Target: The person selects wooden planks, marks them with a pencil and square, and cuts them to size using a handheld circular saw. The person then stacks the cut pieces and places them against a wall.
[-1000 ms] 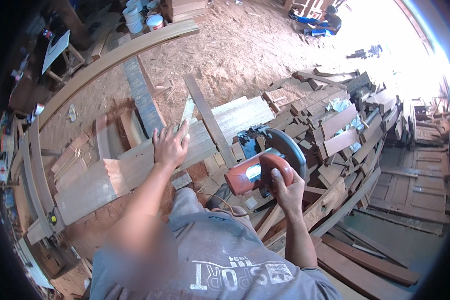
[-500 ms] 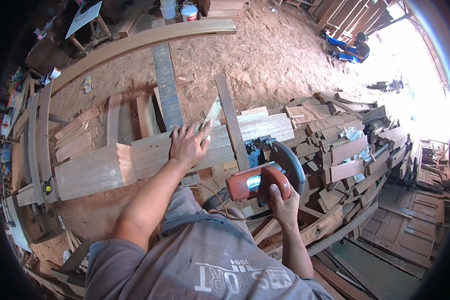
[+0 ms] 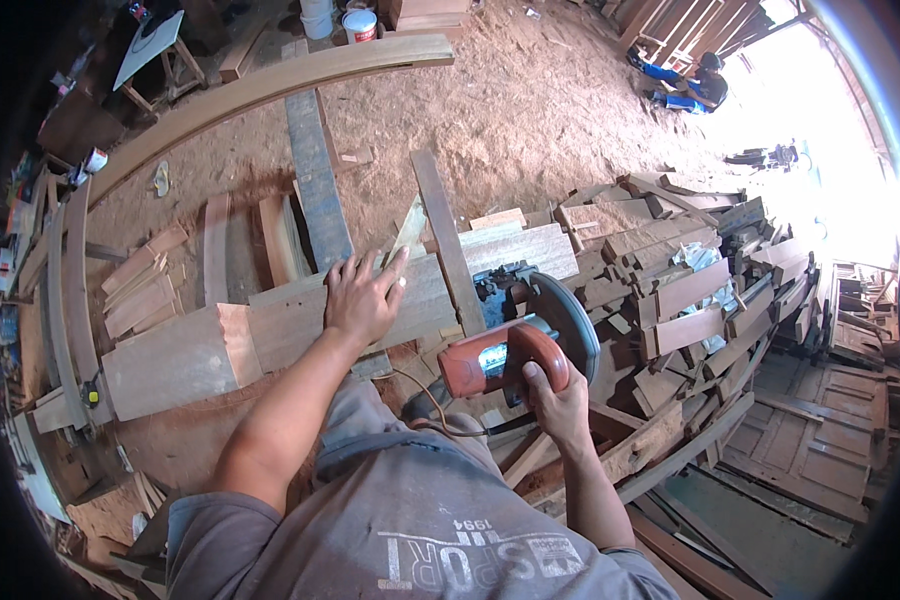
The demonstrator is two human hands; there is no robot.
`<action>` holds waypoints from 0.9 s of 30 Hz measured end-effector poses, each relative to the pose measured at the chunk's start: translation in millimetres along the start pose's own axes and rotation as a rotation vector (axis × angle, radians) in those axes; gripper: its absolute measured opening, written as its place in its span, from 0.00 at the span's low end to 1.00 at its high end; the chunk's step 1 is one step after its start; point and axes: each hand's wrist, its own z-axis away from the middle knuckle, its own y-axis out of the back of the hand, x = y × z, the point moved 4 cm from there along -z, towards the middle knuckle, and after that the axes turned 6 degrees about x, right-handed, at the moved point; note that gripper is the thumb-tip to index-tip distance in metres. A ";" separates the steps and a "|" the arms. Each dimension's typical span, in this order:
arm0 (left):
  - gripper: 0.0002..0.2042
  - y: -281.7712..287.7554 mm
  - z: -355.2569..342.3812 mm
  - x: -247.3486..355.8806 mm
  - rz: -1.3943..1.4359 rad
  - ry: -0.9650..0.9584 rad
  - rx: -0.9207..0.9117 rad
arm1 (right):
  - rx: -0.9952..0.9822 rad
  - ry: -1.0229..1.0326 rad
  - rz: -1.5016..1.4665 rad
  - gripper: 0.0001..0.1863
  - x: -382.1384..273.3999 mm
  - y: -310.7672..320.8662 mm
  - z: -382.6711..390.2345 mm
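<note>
My left hand (image 3: 360,303) lies flat with its fingers spread on a pale wooden board (image 3: 290,325), pressing on its top. Its fingertips reach the board's far edge, close to a thin wood offcut (image 3: 410,228). Across the board lies a narrow brown wood strip (image 3: 448,240), to the right of that hand. My right hand (image 3: 558,395) is closed around the rear handle of a red circular saw (image 3: 475,362). The saw sits on the board just right of the strip, its round guard (image 3: 570,325) on the far right side. The blade's edge is hidden.
A cord (image 3: 420,385) runs from the saw past my legs. Stacked wood offcuts (image 3: 660,270) crowd the right side. A long plank (image 3: 300,75) lies across the back, near white buckets (image 3: 360,25). A person (image 3: 695,85) sits on the ground at the far right.
The whole view has shifted slightly, so the scene sits a little further left and higher. Both hands and the saw keep nearly the same places on the board.
</note>
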 end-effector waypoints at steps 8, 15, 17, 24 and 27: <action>0.28 -0.7 -1.9 -1.0 0.022 0.015 -0.057 | -0.016 0.100 -0.026 0.22 -17.7 -11.0 -13.8; 0.27 0.5 -1.7 -1.3 0.013 -0.006 -0.043 | -0.018 0.024 -0.061 0.21 -16.0 -16.5 -25.4; 0.27 1.8 -1.9 -1.3 0.026 -0.026 -0.035 | -0.022 0.012 -0.065 0.20 -17.0 -18.1 -28.6; 0.28 0.9 -2.1 -1.7 -0.002 -0.038 -0.032 | -0.019 0.041 -0.094 0.21 -23.3 -25.1 -37.2; 0.28 -0.1 -1.9 -2.0 -0.019 -0.031 -0.032 | -0.032 -0.002 -0.083 0.21 -25.3 -25.6 -40.1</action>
